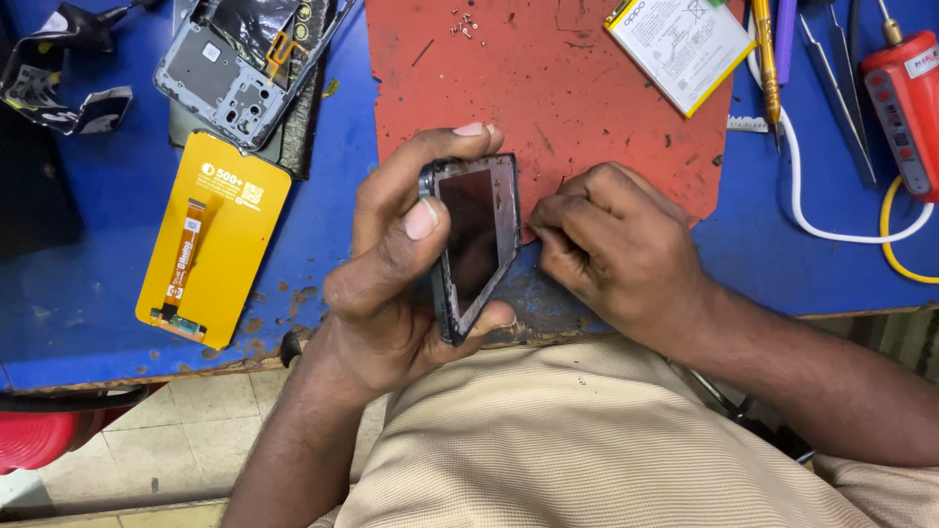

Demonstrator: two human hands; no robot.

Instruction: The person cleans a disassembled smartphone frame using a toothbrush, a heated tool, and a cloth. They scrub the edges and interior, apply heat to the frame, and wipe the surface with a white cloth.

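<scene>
Phone frame (476, 240) held on edge over the near rim of the tabletop (88, 284), both hands on it.

Left hand (391, 284) grips the dark frame: thumb across its face, fingers curled over the far end, one fingertip under the near corner. Right hand (611, 244) is closed in a pinch, fingertips touching the frame's right edge; can't tell what, if anything, is between them. Frame sits tilted, partly over the red mat (548, 88), partly over worn blue surface. Loose screws (466, 26) far on the mat. White battery (680, 44) at the mat's far right corner. Yellow screen panel with orange flex (213, 240) lies left, a grey back housing (245, 68) beyond it. Red tool (905, 108), tweezers (841, 83), white cable (812, 210) on the far right.
</scene>
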